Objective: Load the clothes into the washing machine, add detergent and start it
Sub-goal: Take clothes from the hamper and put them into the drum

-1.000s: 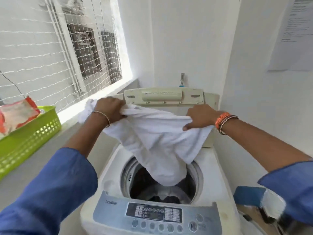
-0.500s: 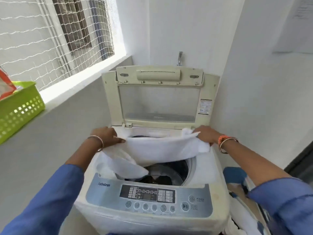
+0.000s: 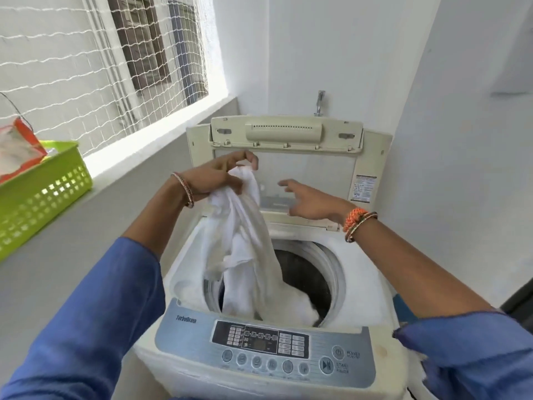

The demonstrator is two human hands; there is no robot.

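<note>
A top-loading washing machine stands in front of me with its lid raised upright at the back. My left hand grips the top of a white cloth above the machine's left side. The cloth hangs down in folds, and its lower end lies inside the dark drum. My right hand hovers over the back of the drum opening with fingers spread, holding nothing. The control panel runs along the machine's front edge.
A green plastic basket holding an orange and white packet sits on the grey ledge at the left. A netted window is above it. A tap sticks out of the wall behind the lid. White walls close in behind and right.
My right hand has let go of the white cloth. My left hand has lifted its end up, so the cloth now hangs vertically into the drum instead of stretching across the opening.
</note>
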